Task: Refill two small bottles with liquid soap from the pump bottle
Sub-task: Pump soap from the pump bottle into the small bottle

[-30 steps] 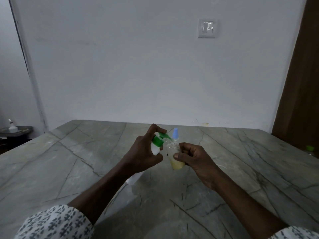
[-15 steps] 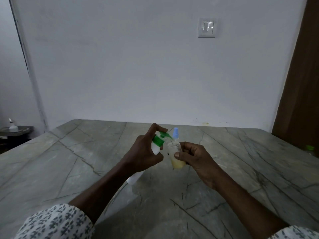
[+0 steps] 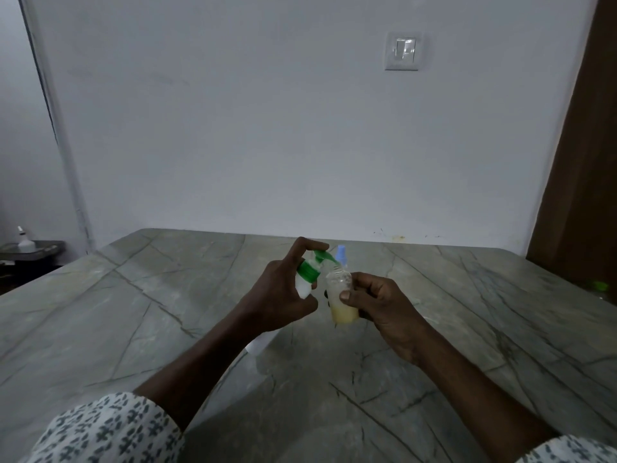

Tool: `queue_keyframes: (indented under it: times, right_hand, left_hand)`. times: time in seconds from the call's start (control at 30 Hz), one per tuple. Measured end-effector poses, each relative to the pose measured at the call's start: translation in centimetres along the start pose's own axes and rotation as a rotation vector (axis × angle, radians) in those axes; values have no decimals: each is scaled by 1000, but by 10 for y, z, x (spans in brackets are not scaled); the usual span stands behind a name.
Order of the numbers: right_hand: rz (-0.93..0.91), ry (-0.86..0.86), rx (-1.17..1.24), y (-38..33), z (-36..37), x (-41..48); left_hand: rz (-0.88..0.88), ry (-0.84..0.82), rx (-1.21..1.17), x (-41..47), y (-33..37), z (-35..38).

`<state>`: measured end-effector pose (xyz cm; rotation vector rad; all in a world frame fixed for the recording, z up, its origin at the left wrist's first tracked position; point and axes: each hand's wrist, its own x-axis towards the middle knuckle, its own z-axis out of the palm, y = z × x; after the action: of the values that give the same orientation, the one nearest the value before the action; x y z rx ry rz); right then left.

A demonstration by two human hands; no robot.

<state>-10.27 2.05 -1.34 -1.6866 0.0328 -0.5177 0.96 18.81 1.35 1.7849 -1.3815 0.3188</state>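
My left hand grips the white pump bottle by its neck, tilted, with the forefinger lying on the green pump head. The bottle's base shows below my wrist. My right hand pinches a small clear bottle, uncapped, its mouth right under the green spout. Pale yellow soap fills roughly its lower third. A second small bottle with a light blue cap stands on the table just behind them; its body is hidden.
The grey marble table stretches wide on every side, with a white wall behind. A green object lies at the far right edge. A dark side stand with a small white bottle sits at the far left.
The hands and both bottles have stayed almost in place. The left forefinger remains on the pump head, slightly shifted.
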Motion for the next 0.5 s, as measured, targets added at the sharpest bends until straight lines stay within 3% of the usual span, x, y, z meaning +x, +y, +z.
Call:
queue_keyframes:
  times: [0.5]
  right_hand:
    - [-31, 1, -14, 0, -1, 0]
  left_hand:
    - [-8, -7, 0, -2, 0, -1]
